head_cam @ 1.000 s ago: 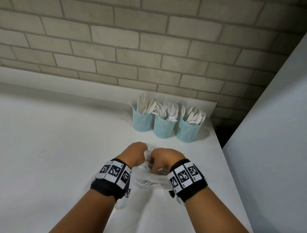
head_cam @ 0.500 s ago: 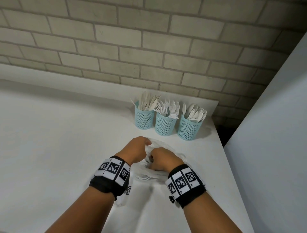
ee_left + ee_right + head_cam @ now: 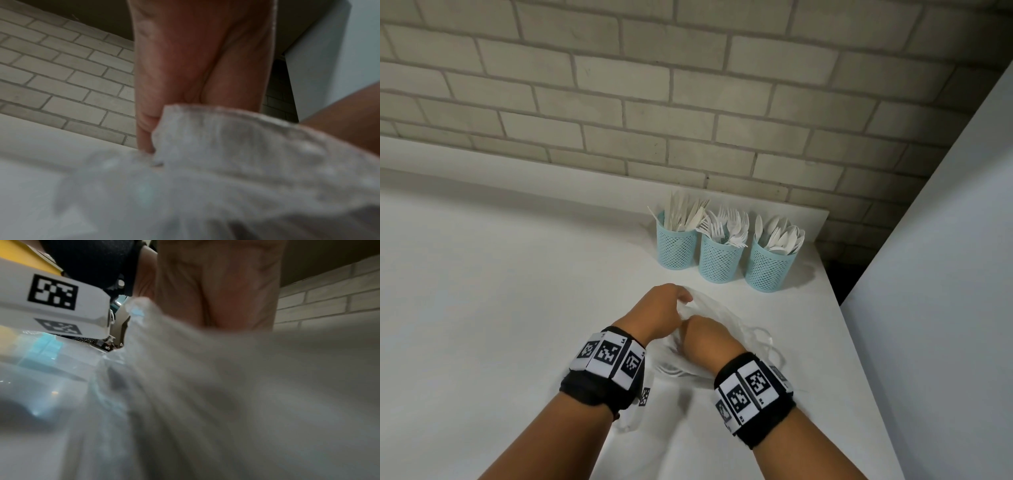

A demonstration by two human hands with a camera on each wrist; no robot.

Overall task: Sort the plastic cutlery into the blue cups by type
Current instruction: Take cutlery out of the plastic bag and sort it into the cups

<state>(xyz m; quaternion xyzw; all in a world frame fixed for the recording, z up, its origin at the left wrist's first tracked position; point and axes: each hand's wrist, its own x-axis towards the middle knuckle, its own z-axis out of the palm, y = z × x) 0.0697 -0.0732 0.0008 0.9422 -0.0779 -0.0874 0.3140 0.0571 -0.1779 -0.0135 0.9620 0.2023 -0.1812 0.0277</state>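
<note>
Since one second ago both hands have slid forward on the desk [image 3: 482, 308], away from the body and closer to the cups; the clear plastic bag [image 3: 722, 317] now shows spread out past the knuckles, where before it lay bunched under the wrists. The cups have not moved.

Nearest: two forearms with black wristbands [image 3: 756, 404] carrying white panels of square black-and-white code markers. Small characters are printed beside the markers, too small to read.

Left hand [image 3: 659, 313]: fingers curled, pinching the upper edge of the bag. The left wrist view shows the film bunched against the thumb [image 3: 148, 129]. Right hand [image 3: 705, 337]: fingers bent down into the film, gripping it just beside the left hand; knuckles almost touching. The right wrist view is mostly blurred film, so how each finger lies cannot be told.

Inside the bag, under the right wrist, a few pieces of white plastic cutlery [image 3: 671, 368] show through; type unclear.

Farther, near the desk's back right corner: three blue mesh cups in a row, touching or nearly so. Left cup [image 3: 676, 248] holds knives, middle cup [image 3: 720, 258] forks, right cup [image 3: 768, 269] spoons, all upright, handles down.

Behind: pale brick wall [image 3: 619, 85]. A plain white panel [image 3: 945, 274] stands at right.
</note>
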